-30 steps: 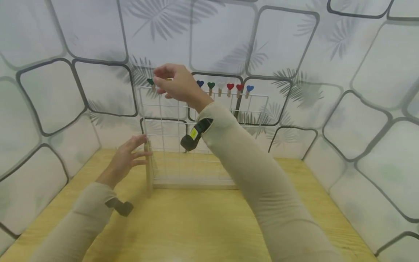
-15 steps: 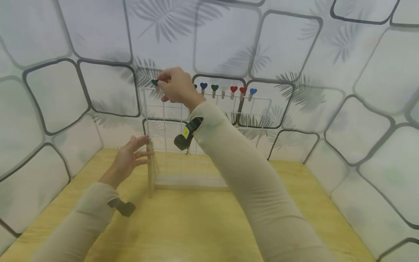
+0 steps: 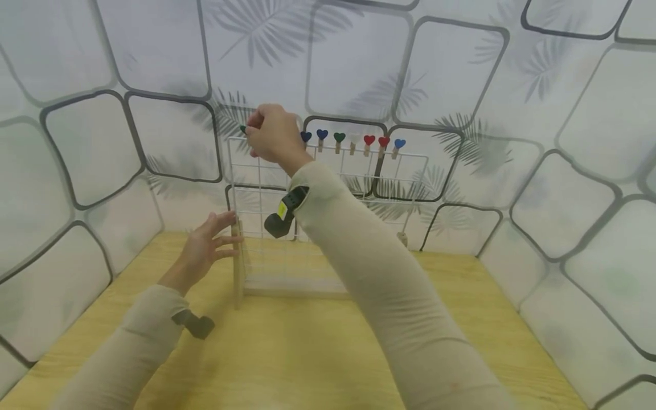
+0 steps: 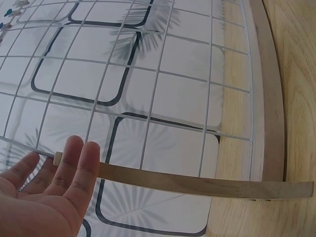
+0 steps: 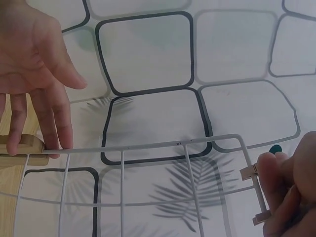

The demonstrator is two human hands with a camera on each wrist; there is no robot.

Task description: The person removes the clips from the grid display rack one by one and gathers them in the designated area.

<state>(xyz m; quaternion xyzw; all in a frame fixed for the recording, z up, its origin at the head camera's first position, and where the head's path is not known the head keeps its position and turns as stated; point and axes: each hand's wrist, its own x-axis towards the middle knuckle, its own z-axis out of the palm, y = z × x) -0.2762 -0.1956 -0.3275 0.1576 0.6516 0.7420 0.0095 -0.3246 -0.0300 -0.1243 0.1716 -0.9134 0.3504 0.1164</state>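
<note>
At the far left of the white wire grid's top [image 3: 232, 171], my right hand [image 3: 277, 136] pinches a wooden clothespin with a green heart [image 5: 275, 148]. Its wooden end [image 5: 249, 172] sits on the edge wire; my fingers hide the rest. A second wooden clothespin [image 5: 261, 217] shows beside the same hand on that wire. Lower down, my left hand [image 3: 205, 247] steadies the grid's left side. Its fingers are extended and touch the wooden side foot [image 4: 207, 187] and the wire near it.
Several heart clothespins stand along the top wire, among them dark blue [image 3: 306, 136], green [image 3: 339, 137], red [image 3: 369, 139] and light blue [image 3: 400, 143]. A wooden bar [image 4: 270, 94] runs along the grid's base on the yellow wooden table [image 3: 287, 353]. Patterned walls surround it.
My right hand has moved in to the green-heart clothespin at the left end, and its fingers have closed on it. The left hand keeps its place. The head view has shifted slightly.
</note>
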